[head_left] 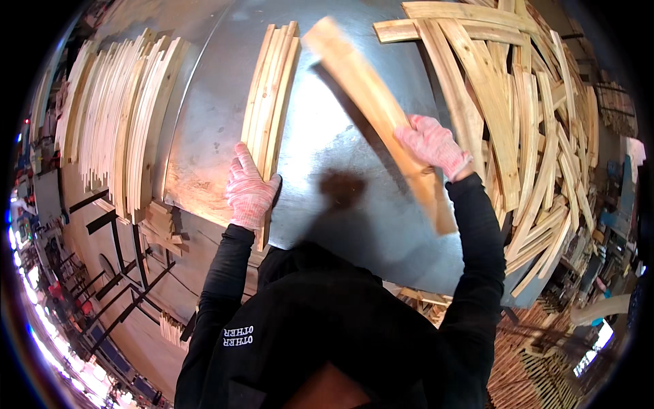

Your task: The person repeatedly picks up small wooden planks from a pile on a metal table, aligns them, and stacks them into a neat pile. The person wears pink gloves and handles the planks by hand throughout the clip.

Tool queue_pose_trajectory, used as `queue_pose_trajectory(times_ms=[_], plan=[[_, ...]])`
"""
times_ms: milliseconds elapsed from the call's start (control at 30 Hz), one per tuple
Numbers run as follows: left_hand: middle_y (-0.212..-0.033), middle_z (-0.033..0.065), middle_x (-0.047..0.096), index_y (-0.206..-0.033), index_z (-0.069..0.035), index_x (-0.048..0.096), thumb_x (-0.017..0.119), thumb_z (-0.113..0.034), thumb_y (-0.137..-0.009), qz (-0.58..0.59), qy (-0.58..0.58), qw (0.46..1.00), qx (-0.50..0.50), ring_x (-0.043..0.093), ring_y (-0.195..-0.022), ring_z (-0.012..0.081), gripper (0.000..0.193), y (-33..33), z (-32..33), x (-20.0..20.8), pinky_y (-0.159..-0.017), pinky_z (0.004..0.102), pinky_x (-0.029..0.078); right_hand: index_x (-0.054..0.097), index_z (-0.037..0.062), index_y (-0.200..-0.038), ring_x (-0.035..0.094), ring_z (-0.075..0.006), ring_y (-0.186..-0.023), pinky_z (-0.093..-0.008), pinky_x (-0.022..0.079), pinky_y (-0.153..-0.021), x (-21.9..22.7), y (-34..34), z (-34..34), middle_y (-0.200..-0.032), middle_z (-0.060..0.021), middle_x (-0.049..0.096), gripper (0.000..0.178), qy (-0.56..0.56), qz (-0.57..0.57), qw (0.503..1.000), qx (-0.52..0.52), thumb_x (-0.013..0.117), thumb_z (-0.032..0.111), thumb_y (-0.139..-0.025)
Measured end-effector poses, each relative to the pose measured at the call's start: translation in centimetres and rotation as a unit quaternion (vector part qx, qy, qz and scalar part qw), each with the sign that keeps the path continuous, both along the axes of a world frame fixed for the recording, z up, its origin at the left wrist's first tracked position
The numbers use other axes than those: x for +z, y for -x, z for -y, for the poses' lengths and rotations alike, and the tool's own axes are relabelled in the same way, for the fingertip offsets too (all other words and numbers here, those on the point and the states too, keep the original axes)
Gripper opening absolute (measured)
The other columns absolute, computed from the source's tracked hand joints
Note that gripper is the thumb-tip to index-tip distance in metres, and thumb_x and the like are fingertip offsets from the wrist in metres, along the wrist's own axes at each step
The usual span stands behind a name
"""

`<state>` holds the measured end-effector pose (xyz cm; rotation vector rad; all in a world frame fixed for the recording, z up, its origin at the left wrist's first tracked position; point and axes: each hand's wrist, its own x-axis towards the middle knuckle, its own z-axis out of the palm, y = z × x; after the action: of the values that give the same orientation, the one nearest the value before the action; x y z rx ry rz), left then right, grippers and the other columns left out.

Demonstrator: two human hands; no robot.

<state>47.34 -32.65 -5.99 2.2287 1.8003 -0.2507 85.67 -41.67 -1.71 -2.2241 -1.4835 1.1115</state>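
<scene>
My left hand (pixel 248 185), in a pink-and-white knit glove, lies around the near part of a small bundle of wooden slats (pixel 271 88) standing on edge side by side on the metal tabletop (pixel 320 129). Its thumb rests along the bundle's right side and its fingers reach over the left. My right hand (pixel 434 145), gloved alike, grips a single wooden slat (pixel 368 95) past its middle. That slat slants from far left to near right, tilted above the table, with a shadow beneath it and its far end blurred.
A large jumbled heap of wooden slats (pixel 501 116) covers the table's right side. To the left stands a long row of slats (pixel 122 116) on edge. Black metal framing (pixel 126 273) stands on the floor at the lower left. More stacked wood (pixel 531 361) lies at the lower right.
</scene>
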Motion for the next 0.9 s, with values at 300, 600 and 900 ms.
queue_pose_trajectory(times_ms=[300, 600, 900], plan=[[-0.156, 0.0351, 0.027, -0.159, 0.000, 0.012, 0.078, -0.062, -0.073, 0.101, -0.026, 0.993, -0.059, 0.040, -0.139, 0.0463, 0.125, 0.5, -0.1, 0.1, -0.111, 0.0523, 0.038, 0.065, 0.0075, -0.116, 0.066, -0.0378, -0.105, -0.0433, 0.049, -0.095, -7.3, 16.2, -9.2, -0.109, -0.0173, 0.072, 0.048, -0.171, -0.083, 0.980, -0.063, 0.043, 0.048, -0.103], [-0.157, 0.0353, 0.025, -0.158, 0.001, 0.017, 0.078, -0.053, -0.074, -0.024, -0.057, 0.994, -0.089, 0.036, -0.141, 0.0483, 0.117, 0.0, 0.6, 0.6, -0.116, 0.0561, 0.031, 0.034, 0.0039, -0.153, 0.051, -0.0420, -0.130, -0.0484, 0.041, -0.109, -7.3, -0.5, 3.3, -0.144, -0.0258, 0.051, 0.092, 0.041, 0.359, 0.887, -0.287, 0.071, 0.049, -0.082], [-0.113, 0.0115, 0.066, -0.136, 0.005, 0.054, 0.064, -0.015, -0.095, 0.527, 0.617, 0.539, 0.225, 0.063, -0.107, 0.0181, 0.047, -13.4, 5.0, 0.5, -0.092, 0.0338, 0.052, 0.056, 0.0056, -0.139, 0.052, -0.0382, -0.132, -0.0439, 0.039, -0.113, -3.5, 0.3, 6.5, -0.140, -0.0258, 0.056, 0.069, -0.113, 0.048, 0.967, -0.225, 0.062, 0.056, -0.092]])
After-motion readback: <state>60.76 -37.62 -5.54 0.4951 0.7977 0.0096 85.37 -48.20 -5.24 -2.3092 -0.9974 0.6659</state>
